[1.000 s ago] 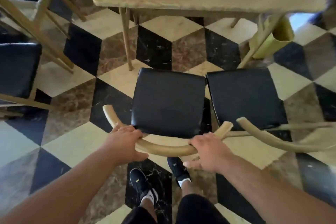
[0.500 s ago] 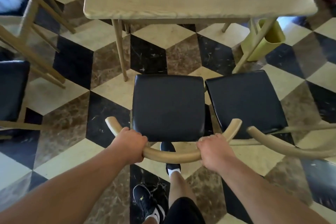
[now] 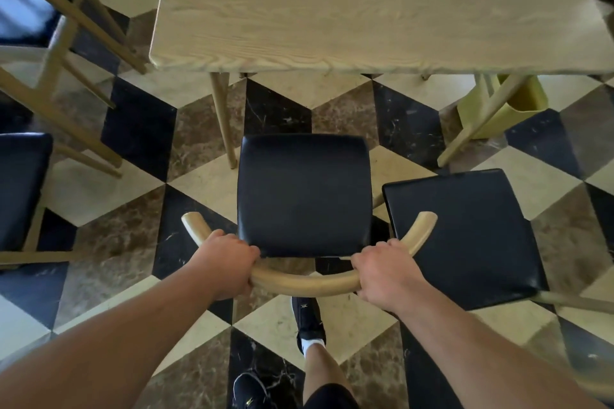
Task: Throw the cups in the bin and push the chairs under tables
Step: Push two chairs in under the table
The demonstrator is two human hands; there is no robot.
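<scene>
Both hands, left hand (image 3: 226, 267) and right hand (image 3: 387, 272), clamp the black-cushioned wooden chair's (image 3: 304, 196) curved backrest, pale wooden table (image 3: 365, 10) ahead of the fingers (no cups visible), seat not yet under.

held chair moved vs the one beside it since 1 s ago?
Yes. The black-seated wooden chair gripped by both hands has gone forward toward the light wood table; its seat front now leads the neighbouring black-seated chair, earlier level.
</scene>
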